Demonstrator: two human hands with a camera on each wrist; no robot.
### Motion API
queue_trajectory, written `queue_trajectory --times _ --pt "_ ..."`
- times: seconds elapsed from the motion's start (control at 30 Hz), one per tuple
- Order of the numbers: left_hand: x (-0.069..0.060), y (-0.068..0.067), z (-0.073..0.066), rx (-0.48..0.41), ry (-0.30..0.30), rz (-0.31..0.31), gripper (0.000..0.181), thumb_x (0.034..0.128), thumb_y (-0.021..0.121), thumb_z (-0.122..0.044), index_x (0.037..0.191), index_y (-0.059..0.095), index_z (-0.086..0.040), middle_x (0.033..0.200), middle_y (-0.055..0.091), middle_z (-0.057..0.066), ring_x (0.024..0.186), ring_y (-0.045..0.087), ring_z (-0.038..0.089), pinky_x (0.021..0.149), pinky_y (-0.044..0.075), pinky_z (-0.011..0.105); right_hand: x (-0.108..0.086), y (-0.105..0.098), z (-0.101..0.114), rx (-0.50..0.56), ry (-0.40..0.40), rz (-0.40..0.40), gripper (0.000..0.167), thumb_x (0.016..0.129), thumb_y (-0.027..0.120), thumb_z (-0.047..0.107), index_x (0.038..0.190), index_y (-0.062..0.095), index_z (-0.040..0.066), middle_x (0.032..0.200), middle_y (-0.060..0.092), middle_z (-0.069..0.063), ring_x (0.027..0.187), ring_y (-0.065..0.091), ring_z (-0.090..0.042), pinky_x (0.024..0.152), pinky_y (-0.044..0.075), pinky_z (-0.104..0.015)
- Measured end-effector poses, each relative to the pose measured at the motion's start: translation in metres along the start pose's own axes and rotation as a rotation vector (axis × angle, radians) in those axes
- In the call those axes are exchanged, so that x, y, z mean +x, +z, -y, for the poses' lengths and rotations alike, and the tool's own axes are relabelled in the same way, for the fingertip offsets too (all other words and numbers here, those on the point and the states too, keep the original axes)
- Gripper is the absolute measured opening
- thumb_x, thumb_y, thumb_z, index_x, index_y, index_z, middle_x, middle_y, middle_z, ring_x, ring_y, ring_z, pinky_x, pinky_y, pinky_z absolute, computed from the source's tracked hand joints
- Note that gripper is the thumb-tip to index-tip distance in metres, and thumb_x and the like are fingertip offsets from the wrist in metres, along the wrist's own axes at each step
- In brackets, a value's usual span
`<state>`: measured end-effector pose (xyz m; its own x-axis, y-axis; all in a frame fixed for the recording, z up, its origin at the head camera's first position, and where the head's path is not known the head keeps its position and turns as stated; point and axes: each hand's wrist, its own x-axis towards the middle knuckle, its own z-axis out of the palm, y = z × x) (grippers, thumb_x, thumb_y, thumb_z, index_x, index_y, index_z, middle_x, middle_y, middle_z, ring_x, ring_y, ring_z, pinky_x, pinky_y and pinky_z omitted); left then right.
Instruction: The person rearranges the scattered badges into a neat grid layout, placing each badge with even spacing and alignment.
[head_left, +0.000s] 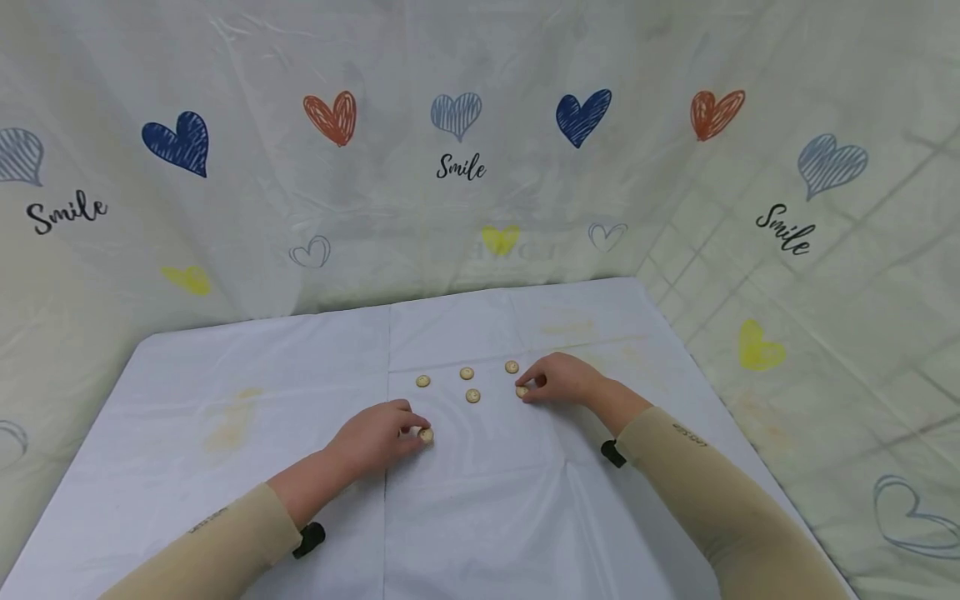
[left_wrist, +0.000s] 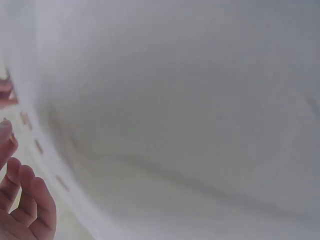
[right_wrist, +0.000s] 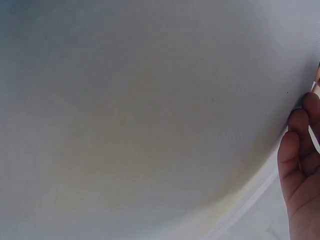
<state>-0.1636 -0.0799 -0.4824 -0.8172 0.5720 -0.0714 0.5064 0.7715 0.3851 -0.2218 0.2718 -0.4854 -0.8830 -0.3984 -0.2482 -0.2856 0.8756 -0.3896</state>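
Observation:
Between thumb and forefinger my left hand (head_left: 377,437) pinches a small round light-wood disc (head_left: 426,436) at the near left of the group. The right hand (head_left: 564,380) has its fingertips on another disc (head_left: 522,392), pinching it at the table surface. Further discs lie flat around them: a left one (head_left: 423,381), a middle one (head_left: 467,373), one nearer me (head_left: 472,396) and one by the right hand (head_left: 512,367). Marks on their faces are too small to read. In the left wrist view the left fingers (left_wrist: 40,205) show at the edge; the right fingers (right_wrist: 292,150) appear in the right wrist view.
A white cloth (head_left: 480,533) with creases and faint yellowish stains covers the table. Behind and to the right hangs a pale curtain (head_left: 390,200) printed with hearts and "Smile". Dark wrist devices sit under both sleeves, such as the left one (head_left: 309,540).

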Motion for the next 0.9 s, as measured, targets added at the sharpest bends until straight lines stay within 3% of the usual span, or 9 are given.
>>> queue_trajectory --times 0.1,0.33,0.67,0.9 --pt "0.008 -0.011 0.000 0.002 -0.025 -0.018 0.022 0.0886 0.076 -0.031 0.111 0.077 -0.028 0.084 0.054 -0.016 0.078 0.053 0.004 0.070 0.047 0.027 -0.001 0.000 0.000 -0.002 0.004 -0.001 0.028 0.085 0.078 0.037 0.112 0.077 0.028 0.075 0.060 0.009 0.071 0.052 -0.010 0.068 0.044 -0.029" --pt "0.023 -0.024 0.001 0.055 -0.010 -0.009 0.021 0.0891 0.075 -0.030 0.110 0.077 -0.025 0.085 0.057 -0.010 0.078 0.055 0.006 0.071 0.048 0.028 -0.003 -0.001 -0.001 0.004 -0.013 0.000 0.028 0.086 0.077 0.037 0.112 0.077 0.026 0.075 0.059 0.009 0.071 0.052 -0.010 0.068 0.043 -0.029" --pt "0.038 -0.017 0.015 0.126 -0.015 0.042 0.019 0.0908 0.073 -0.028 0.108 0.077 -0.023 0.086 0.056 -0.009 0.070 0.050 0.008 0.068 0.044 0.029 -0.004 -0.001 -0.001 0.007 0.006 0.012 0.028 0.086 0.078 0.037 0.112 0.077 0.028 0.074 0.060 0.009 0.070 0.053 -0.009 0.068 0.044 -0.029" --pt "0.044 -0.014 0.016 0.126 -0.027 0.074 0.019 0.0904 0.074 -0.027 0.108 0.078 -0.022 0.084 0.055 -0.007 0.069 0.049 0.010 0.067 0.044 0.030 -0.007 0.002 -0.001 0.036 -0.010 0.002 0.027 0.085 0.078 0.037 0.111 0.077 0.028 0.074 0.060 0.010 0.069 0.053 -0.009 0.068 0.044 -0.029"
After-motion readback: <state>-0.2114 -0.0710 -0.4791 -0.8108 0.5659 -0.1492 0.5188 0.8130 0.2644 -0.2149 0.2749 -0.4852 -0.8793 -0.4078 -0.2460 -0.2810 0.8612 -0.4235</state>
